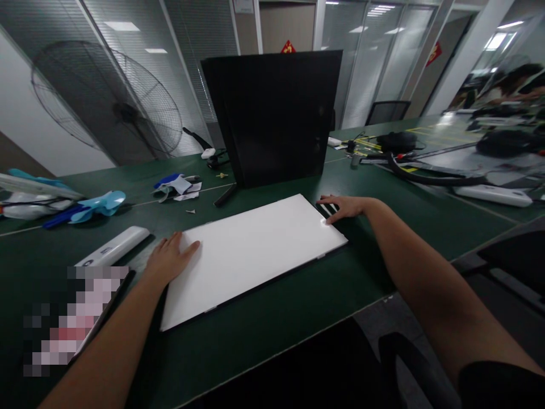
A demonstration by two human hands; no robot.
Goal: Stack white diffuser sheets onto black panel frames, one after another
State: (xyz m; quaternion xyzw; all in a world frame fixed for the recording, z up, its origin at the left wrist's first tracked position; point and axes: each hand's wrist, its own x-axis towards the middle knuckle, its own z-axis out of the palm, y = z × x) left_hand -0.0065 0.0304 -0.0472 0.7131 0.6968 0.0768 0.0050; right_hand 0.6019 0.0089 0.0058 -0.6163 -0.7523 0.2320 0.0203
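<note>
Found left hand (170, 258) open, palm flat on near-left corner of white panel (255, 255), right hand (343, 207) open at far-right corner, panel lying flat on green bench (298, 329).

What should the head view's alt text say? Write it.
A person's left hand and right hand rest on opposite ends of a white panel lying flat on a green table; a black panel stands upright behind it.

Flat white panel (255, 255), on green tbl (298, 324)
</note>
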